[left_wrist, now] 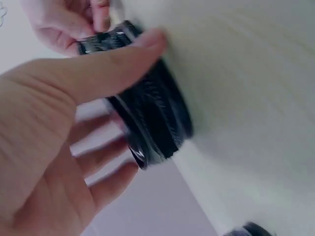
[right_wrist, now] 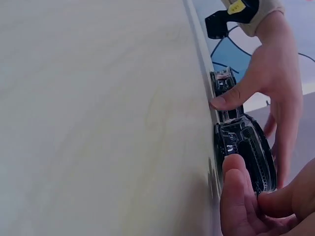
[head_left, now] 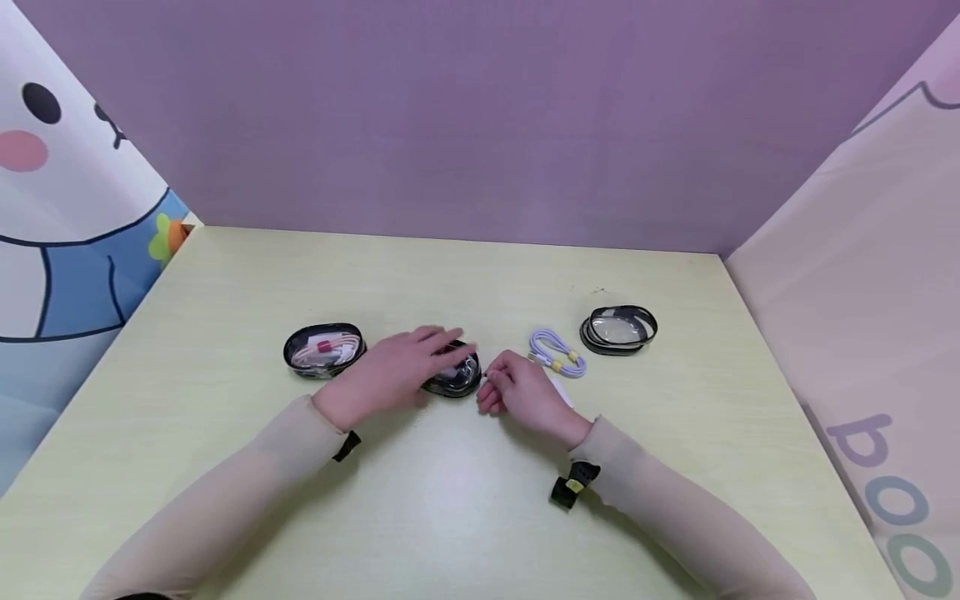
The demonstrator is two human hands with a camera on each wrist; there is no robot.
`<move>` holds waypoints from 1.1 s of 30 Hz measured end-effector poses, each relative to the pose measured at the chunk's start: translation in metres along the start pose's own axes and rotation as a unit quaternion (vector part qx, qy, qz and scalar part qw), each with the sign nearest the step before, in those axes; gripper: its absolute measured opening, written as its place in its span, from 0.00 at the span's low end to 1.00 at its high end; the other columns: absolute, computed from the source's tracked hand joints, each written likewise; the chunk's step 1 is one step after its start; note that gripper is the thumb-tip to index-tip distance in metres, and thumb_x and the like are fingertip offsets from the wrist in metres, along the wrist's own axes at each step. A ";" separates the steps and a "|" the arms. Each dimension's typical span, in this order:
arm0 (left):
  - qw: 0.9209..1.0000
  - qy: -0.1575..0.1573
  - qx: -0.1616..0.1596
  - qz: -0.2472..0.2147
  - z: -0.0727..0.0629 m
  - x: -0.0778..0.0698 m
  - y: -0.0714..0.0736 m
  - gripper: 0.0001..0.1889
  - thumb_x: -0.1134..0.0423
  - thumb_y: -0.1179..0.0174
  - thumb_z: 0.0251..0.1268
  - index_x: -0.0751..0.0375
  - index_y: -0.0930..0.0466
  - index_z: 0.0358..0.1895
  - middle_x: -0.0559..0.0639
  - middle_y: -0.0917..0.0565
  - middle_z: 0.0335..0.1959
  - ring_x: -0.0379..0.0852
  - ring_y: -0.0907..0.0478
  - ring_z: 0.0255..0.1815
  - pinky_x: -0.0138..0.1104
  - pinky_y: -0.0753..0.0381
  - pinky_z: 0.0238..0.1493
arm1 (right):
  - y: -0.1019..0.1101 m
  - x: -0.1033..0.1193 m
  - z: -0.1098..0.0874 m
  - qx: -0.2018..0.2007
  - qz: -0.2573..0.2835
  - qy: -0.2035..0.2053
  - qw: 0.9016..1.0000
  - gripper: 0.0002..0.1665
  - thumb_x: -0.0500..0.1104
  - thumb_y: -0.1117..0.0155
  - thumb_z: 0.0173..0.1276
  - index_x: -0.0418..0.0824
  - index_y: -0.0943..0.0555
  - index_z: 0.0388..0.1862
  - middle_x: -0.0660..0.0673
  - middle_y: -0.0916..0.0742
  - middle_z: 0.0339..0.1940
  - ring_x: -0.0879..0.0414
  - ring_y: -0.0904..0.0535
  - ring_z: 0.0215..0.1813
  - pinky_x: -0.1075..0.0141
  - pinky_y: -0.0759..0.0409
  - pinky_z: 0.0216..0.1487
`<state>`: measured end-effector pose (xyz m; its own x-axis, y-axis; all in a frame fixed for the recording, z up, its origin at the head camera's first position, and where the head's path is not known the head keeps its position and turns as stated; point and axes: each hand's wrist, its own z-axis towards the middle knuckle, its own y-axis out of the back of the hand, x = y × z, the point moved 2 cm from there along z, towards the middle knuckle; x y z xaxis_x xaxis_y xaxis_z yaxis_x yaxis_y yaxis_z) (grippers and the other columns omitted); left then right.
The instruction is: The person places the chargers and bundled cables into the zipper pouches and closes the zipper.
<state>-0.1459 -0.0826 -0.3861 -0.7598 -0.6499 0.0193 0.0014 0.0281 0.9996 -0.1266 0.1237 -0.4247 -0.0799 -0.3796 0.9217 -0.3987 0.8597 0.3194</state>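
Observation:
In the middle of the table, a small oval black zip case (head_left: 459, 375) with clear panels lies between my hands. My left hand (head_left: 405, 367) holds it from the left, the thumb (left_wrist: 123, 69) on one side and spread fingers on the other. At its right end, my right hand (head_left: 525, 392) pinches a small dark zipper pull between thumb and forefinger; those fingers mostly hide it. Zipper teeth show along the case (right_wrist: 246, 142) in the right wrist view. Just beyond the right hand lies a coiled lilac cable (head_left: 545, 337) with yellow ties.
Left of my left hand sits a similar black case (head_left: 325, 371) with a pink cable and red tie inside. Another black case (head_left: 618, 350) stands at the right. A white object (head_left: 562, 390) is partly hidden behind my right hand. A purple wall (head_left: 450, 125) rises behind the table.

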 end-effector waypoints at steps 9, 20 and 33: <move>0.994 -0.048 -0.083 0.049 -0.003 -0.002 -0.004 0.40 0.61 0.22 0.48 0.44 0.25 0.69 0.53 0.21 0.55 0.54 0.25 0.54 0.41 0.18 0.33 | -0.001 -0.001 -0.002 0.015 -0.038 -0.006 0.999 0.08 0.32 0.53 0.79 0.32 0.25 0.42 0.44 0.13 0.29 0.53 0.15 0.29 0.62 0.16 0.32; 0.993 -0.004 -0.108 0.044 0.000 -0.006 -0.008 0.34 0.65 0.26 0.52 0.46 0.22 0.66 0.56 0.20 0.51 0.56 0.24 0.48 0.42 0.17 0.29 | -0.009 -0.002 -0.006 0.057 -0.003 -0.017 0.998 0.08 0.31 0.54 0.79 0.30 0.27 0.41 0.42 0.13 0.29 0.51 0.14 0.30 0.61 0.15 0.34; 0.994 0.001 -0.099 0.040 0.000 -0.005 -0.006 0.35 0.57 0.24 0.54 0.47 0.24 0.68 0.55 0.21 0.54 0.55 0.24 0.49 0.45 0.18 0.39 | -0.014 0.001 -0.006 0.075 0.019 -0.011 0.997 0.08 0.33 0.51 0.79 0.30 0.26 0.42 0.42 0.12 0.30 0.51 0.14 0.31 0.60 0.15 0.35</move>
<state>-0.1422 -0.0791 -0.3918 -0.7505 -0.6533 0.0995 0.1904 -0.0696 0.9792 -0.1155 0.1135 -0.4272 -0.1180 -0.3562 0.9269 -0.5267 0.8138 0.2457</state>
